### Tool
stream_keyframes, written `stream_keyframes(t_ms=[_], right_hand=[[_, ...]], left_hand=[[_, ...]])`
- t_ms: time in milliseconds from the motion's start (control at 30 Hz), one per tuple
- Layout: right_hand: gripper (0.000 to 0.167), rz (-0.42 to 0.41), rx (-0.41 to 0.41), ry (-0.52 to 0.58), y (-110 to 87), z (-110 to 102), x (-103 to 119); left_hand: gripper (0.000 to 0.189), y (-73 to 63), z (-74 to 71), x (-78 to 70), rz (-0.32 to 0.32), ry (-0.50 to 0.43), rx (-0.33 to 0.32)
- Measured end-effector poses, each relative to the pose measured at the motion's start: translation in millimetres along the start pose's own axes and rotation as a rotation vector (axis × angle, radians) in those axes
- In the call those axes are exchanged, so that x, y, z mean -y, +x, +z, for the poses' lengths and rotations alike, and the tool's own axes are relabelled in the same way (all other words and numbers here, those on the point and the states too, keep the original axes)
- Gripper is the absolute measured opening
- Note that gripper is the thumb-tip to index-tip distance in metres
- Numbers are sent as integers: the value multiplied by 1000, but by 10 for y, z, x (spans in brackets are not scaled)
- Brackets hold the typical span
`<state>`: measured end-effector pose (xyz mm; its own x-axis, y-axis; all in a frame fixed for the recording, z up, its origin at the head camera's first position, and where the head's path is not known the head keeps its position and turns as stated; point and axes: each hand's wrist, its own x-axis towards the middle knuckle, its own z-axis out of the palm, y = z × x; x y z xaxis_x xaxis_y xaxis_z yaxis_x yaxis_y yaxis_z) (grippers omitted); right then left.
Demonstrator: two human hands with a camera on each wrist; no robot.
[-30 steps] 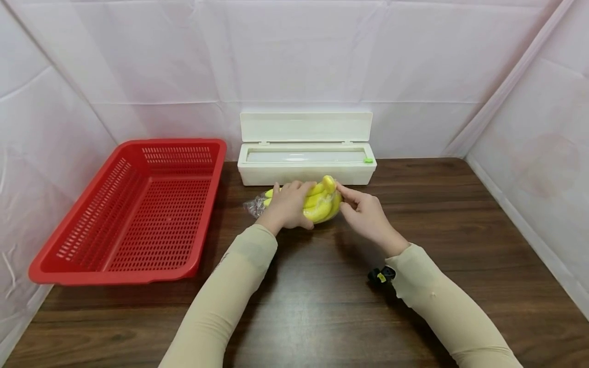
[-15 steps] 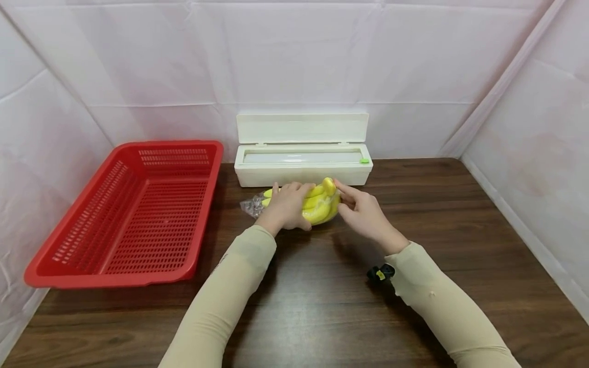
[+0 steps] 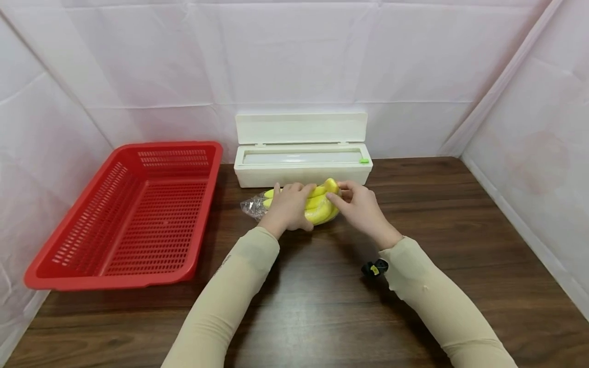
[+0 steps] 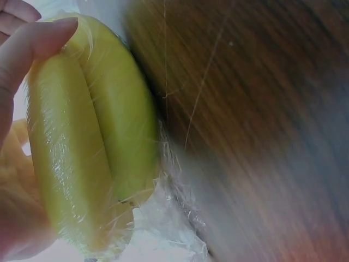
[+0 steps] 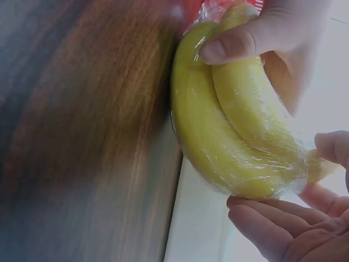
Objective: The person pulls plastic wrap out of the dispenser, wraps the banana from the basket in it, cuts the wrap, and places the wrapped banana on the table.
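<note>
A bunch of yellow bananas (image 3: 319,208) lies on its side on the table, wrapped in clear cling film (image 3: 251,207) that bunches up past its left end. My left hand (image 3: 289,207) grips the bunch from above, its thumb (image 4: 57,35) pressed on the film-covered skin. At the stem end, my right hand (image 3: 363,210) holds the bananas with its thumb on the near side and fingers behind. In the right wrist view, the stem (image 5: 319,166) pokes out of the film between the right thumb (image 5: 334,147) and fingers (image 5: 272,218).
Right behind the bananas stands a white cling film dispenser (image 3: 301,177), lid raised, with a green slider (image 3: 364,161) on its right. To the left is a red slotted basket (image 3: 115,282). Pale cloth walls (image 3: 294,56) enclose the dark wooden table (image 3: 299,322).
My right hand has shifted slightly left; its thumb has come from the edge of the stem end onto the bananas' near side. The left hand keeps its grip.
</note>
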<state>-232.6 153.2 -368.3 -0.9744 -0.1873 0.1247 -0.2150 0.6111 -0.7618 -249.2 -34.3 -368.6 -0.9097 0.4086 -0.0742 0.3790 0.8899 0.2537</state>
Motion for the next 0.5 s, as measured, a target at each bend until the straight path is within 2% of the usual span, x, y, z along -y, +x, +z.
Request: stream_keyframes(t_ms=[167,500], right_hand=[[43,3,10,-55,77,-3,2],[42,23,38,-102,251,-16,-60]], left_hand=[[102,9,-5,-13,-10,19,-6],[113,14,-36,-9,-31,-8,9]])
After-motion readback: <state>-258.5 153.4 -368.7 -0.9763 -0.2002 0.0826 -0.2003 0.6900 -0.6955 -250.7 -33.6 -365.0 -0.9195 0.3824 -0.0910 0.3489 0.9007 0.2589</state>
